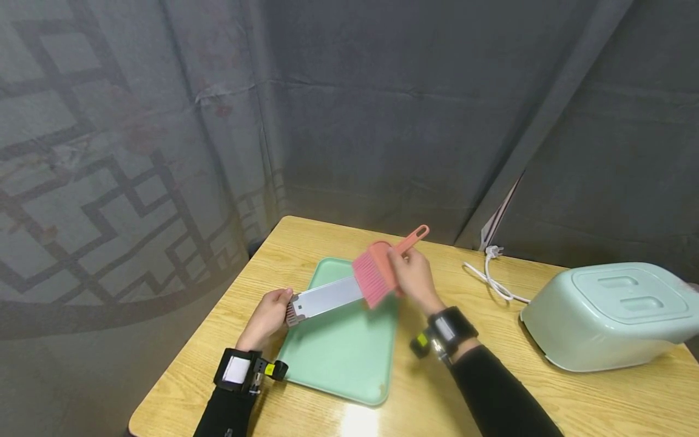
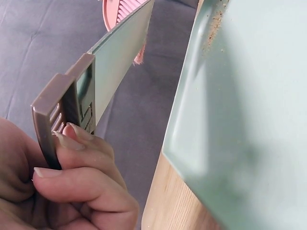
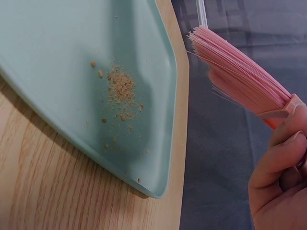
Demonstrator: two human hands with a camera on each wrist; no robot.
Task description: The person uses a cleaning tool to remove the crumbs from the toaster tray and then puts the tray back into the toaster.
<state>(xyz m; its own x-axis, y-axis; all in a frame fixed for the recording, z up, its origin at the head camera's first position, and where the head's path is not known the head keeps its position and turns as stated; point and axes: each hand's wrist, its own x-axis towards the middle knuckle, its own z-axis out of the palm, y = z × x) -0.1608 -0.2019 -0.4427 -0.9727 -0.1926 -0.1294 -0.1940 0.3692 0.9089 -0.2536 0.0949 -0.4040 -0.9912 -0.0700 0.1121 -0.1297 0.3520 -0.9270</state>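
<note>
My left hand (image 1: 266, 317) grips the grey plastic end of a flat metal crumb tray (image 1: 330, 297), holding it raised over a mint-green tray (image 1: 344, 358). In the left wrist view, the fingers curl round the ribbed grey handle (image 2: 62, 96). My right hand (image 1: 416, 278) holds a pink hand brush (image 1: 384, 270) near the base of its handle, which points up and away. The bristles (image 1: 371, 280) lie at the crumb tray's far end. Brown crumbs (image 3: 121, 88) are piled near one end of the mint-green tray in the right wrist view, with bits scattered round them.
A mint-green toaster (image 1: 611, 318) with a lid stands at the table's right side. Its white cord and plug (image 1: 494, 276) lie behind and left of it. The wooden table (image 1: 464, 376) backs onto grey cloth curtains (image 1: 382, 121).
</note>
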